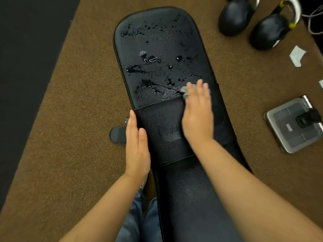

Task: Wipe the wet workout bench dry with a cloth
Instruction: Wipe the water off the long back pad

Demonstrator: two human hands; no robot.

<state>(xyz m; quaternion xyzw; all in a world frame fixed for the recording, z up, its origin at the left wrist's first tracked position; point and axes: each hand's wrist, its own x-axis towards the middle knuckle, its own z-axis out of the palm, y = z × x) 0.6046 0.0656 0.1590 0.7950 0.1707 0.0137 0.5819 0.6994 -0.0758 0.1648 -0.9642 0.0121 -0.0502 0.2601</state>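
We are at the bench [162, 70], a long black padded board that runs away from us over brown carpet. Our right hand [197, 116] lies flat on the bench, fingers stretched out, pressing a small grey cloth [185, 90] against the pad; only a crumpled edge of the cloth shows past the fingers. The cloth sits at the near edge of the wet patch, just beyond the seam of the bench's middle panel. Our left hand [137, 145] rests open against the bench's left edge, holding nothing, and seems to be steadying it.

Water [152, 60] lies in beads and streaks over the far half of the bench; the near half looks dry. So we judge the wiping barely begun.

To do this well, we should keep the palm flat so the whole cloth meets the pad, and sweep in overlapping strokes from the seam toward the far rounded end. The cloth is small for this much water, so we may need to turn it to a dry face. We should watch that water is not pushed over the bench's sides onto the carpet.

Right of the bench stands a clear lidded box [293, 126]; what it holds we cannot tell. Two kettlebells [251, 20] sit beyond the bench's far right corner.
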